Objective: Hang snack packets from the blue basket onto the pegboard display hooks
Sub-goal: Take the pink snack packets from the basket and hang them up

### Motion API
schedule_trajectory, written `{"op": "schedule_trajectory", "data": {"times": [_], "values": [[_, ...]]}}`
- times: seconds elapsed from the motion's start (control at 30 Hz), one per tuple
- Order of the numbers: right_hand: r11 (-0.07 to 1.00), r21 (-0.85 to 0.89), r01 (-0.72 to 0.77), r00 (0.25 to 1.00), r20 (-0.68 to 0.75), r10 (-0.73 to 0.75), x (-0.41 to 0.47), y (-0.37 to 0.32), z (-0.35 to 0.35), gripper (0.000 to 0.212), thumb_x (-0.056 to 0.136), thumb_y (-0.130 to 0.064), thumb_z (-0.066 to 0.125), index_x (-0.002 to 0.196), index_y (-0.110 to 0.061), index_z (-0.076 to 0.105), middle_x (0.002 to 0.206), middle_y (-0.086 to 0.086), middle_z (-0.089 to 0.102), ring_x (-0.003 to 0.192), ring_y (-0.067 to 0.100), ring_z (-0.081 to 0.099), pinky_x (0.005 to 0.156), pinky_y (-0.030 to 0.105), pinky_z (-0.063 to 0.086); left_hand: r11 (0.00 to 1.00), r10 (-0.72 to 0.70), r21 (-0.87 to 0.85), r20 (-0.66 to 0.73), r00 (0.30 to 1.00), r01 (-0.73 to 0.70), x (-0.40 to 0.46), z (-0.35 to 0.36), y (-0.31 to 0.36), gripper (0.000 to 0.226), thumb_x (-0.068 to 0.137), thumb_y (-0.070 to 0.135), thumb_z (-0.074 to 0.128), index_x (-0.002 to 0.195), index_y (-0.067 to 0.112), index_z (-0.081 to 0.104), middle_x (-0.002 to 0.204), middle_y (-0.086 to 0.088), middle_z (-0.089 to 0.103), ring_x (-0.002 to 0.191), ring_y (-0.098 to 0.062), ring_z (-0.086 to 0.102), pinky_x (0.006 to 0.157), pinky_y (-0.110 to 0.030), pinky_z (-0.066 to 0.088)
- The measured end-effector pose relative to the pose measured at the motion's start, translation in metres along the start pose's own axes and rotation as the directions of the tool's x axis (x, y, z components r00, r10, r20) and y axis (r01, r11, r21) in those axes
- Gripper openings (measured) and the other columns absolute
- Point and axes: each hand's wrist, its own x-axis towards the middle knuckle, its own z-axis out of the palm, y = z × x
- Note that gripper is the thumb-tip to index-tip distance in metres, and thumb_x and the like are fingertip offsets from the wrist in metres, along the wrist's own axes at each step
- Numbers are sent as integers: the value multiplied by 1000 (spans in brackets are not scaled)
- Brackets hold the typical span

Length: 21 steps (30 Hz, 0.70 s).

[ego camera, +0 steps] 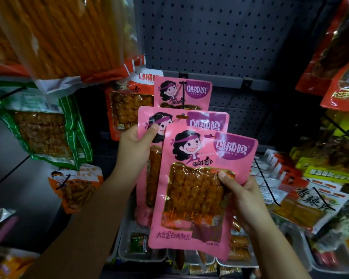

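Nearest: front pink packet (201, 190) pinched at its right edge by right hand (248, 200); just behind, second pink packet (181, 121) gripped at its left edge by left hand (135, 146), hang hole at the hook (183, 95) tip. Farther back, one hung pink packet (182, 91) already on; two left, blue basket unseen. Bare pegboard (230, 37) above and right; crowded packets left and right.
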Motion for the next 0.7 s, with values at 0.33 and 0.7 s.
{"op": "schedule_trajectory", "data": {"times": [0.33, 0.7], "values": [[995, -103, 3, 997, -72, -11, 23, 1, -2, 23, 74, -34, 70, 92, -19, 72, 91, 6, 76, 85, 24, 73, 68, 37, 59, 982, 115, 151, 27, 993, -118, 42, 7, -17, 8, 89, 30, 62, 87, 26, 69, 89, 6, 73, 87, -14, 69, 80, -39, 56], [983, -147, -111, 993, 8, 114, 41, 2, -12, 35, 72, -38, 72, 99, -16, 69, 94, 9, 76, 86, 25, 73, 66, 30, 58, 957, 68, 285, -15, 998, -61, 113, 25, -24, 7, 86, 25, 66, 80, 27, 67, 84, 4, 71, 81, -19, 69, 76, -39, 56]]}}
